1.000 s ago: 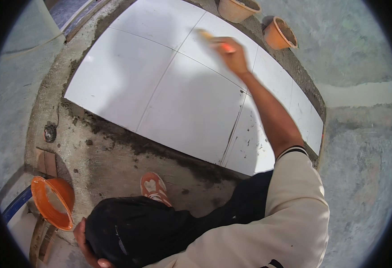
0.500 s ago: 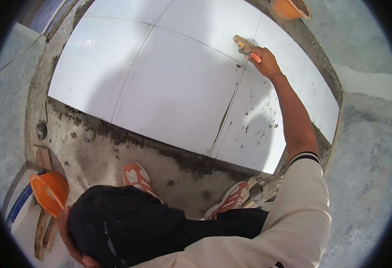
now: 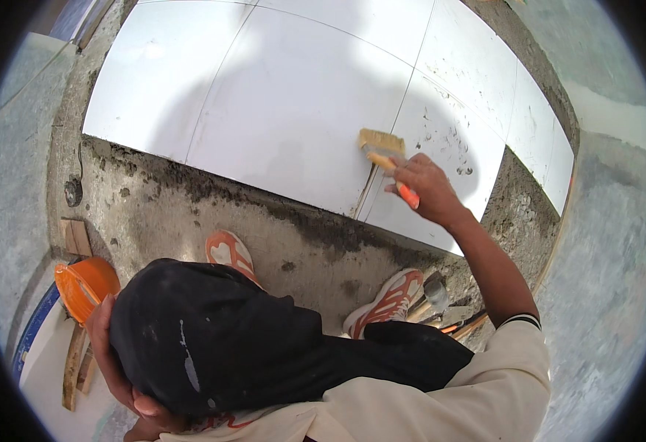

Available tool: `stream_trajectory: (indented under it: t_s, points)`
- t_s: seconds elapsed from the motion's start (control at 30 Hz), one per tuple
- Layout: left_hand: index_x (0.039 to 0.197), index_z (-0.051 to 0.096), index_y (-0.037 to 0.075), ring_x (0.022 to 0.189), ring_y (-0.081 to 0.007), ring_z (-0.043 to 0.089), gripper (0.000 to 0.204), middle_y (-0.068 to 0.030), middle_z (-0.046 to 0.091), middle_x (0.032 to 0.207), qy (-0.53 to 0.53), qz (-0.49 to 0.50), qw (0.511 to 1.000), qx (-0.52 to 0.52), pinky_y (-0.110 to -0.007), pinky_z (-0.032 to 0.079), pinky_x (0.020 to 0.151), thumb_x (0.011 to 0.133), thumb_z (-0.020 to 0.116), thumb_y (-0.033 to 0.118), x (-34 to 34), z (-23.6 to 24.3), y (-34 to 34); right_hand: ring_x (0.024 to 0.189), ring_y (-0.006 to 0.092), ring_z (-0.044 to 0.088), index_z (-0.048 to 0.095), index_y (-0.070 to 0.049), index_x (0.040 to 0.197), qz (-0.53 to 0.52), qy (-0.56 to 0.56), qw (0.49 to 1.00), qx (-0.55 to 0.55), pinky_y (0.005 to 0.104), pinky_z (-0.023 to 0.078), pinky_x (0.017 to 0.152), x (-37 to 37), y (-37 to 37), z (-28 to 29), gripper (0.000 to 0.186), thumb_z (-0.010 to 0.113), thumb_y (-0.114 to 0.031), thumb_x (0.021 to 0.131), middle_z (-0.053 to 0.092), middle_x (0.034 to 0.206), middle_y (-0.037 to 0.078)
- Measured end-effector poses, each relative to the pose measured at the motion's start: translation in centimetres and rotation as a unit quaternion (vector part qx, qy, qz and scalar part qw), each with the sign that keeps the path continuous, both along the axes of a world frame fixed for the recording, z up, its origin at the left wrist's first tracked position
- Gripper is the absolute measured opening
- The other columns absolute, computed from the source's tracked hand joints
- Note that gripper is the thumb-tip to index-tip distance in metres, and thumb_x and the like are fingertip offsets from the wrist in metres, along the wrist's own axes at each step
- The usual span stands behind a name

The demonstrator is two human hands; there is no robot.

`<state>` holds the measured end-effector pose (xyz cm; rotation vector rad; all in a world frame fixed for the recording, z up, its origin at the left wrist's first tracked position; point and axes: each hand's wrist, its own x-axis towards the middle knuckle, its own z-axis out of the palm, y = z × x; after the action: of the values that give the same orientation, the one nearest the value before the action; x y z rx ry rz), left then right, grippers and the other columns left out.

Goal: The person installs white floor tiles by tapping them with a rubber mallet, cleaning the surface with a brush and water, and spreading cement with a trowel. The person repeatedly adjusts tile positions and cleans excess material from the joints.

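Observation:
My right hand (image 3: 427, 190) is closed around the handle of a wide, flat paintbrush (image 3: 383, 141) with pale bristles and an orange handle end. The bristles lie on the white floor tiles (image 3: 293, 132), beside the dark joint between two tiles. Dark specks and smears of dirt mark the tile right of the brush. At lower left my left hand (image 3: 113, 361) rests against my bent knee in black trousers (image 3: 212, 324). Its fingers lie along the knee with the thumb apart, and it holds nothing; part of it is hidden.
An orange bucket (image 3: 87, 283) stands at the left, by wooden strips (image 3: 74, 368). Rough mortar (image 3: 153, 214) borders the tiles. Near my right shoe (image 3: 385, 302) lie a hammer-like tool (image 3: 433, 295) and other handled tools. Grey walls (image 3: 603, 295) rise on both sides.
My right hand has drawn the paintbrush back toward me, along the tile joint. The view has shifted, so the far orange bucket has nearly left it. My left hand stays at the knee.

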<state>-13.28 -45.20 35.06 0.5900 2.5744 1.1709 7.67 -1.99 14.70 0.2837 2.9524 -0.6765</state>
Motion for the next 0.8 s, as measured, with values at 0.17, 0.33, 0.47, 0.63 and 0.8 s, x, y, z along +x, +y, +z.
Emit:
stream_trajectory:
  t_s: [0.17,0.33,0.47,0.63,0.8]
  points:
    - [0.149,0.043,-0.009,0.136,-0.0354,0.050,0.116,-0.0246,0.048,0.147,-0.009,0.006,0.999,0.047,-0.050,0.035,0.117,0.088,0.035,0.089,0.2,0.1,0.0,0.099,0.0325,0.064,0.074,-0.008,0.110,0.011,-0.020,0.999,-0.032,0.0417,0.057,0.086,3.0,-4.3,0.3,0.030,0.080,-0.027,0.088,0.071,0.129,0.014]
    - [0.148,0.045,-0.009,0.134,-0.0380,0.051,0.107,-0.0270,0.050,0.146,0.009,-0.013,0.998,0.063,-0.051,0.036,0.116,0.092,0.038,0.082,0.0,0.2,-0.9,0.095,0.0298,0.063,0.070,-0.012,0.113,0.038,-0.022,0.996,-0.080,0.0397,0.056,0.082,5.0,-8.6,0.9,0.029,0.080,-0.022,0.088,0.068,0.130,0.010]
    - [0.147,0.046,-0.009,0.133,-0.0401,0.052,0.100,-0.0288,0.051,0.146,0.023,-0.062,0.996,0.060,-0.053,0.037,0.115,0.095,0.041,0.077,-0.4,0.4,-1.5,0.099,0.0300,0.064,0.070,-0.013,0.112,0.081,-0.030,0.988,-0.126,0.0409,0.056,0.084,6.5,-11.0,2.7,0.027,0.081,-0.020,0.087,0.070,0.127,0.010]
    - [0.146,0.048,-0.009,0.132,-0.0427,0.052,0.092,-0.0312,0.052,0.146,0.063,-0.179,0.981,0.046,-0.054,0.038,0.113,0.098,0.045,0.070,-2.1,0.7,-2.7,0.093,0.0252,0.069,0.070,-0.008,0.106,-0.088,-0.040,0.925,-0.367,0.0387,0.058,0.084,6.1,-10.6,4.8,0.021,0.078,-0.020,0.092,0.074,0.113,0.008]
    - [0.148,0.045,-0.009,0.133,-0.0391,0.052,0.103,-0.0282,0.051,0.146,0.019,-0.052,0.995,0.078,-0.052,0.036,0.115,0.093,0.042,0.079,0.0,-0.1,-1.3,0.094,0.0182,0.070,0.065,-0.004,0.113,-0.422,0.075,0.733,-0.528,0.0320,0.060,0.079,6.8,-1.2,3.3,0.022,0.070,-0.021,0.099,0.072,0.109,0.009]
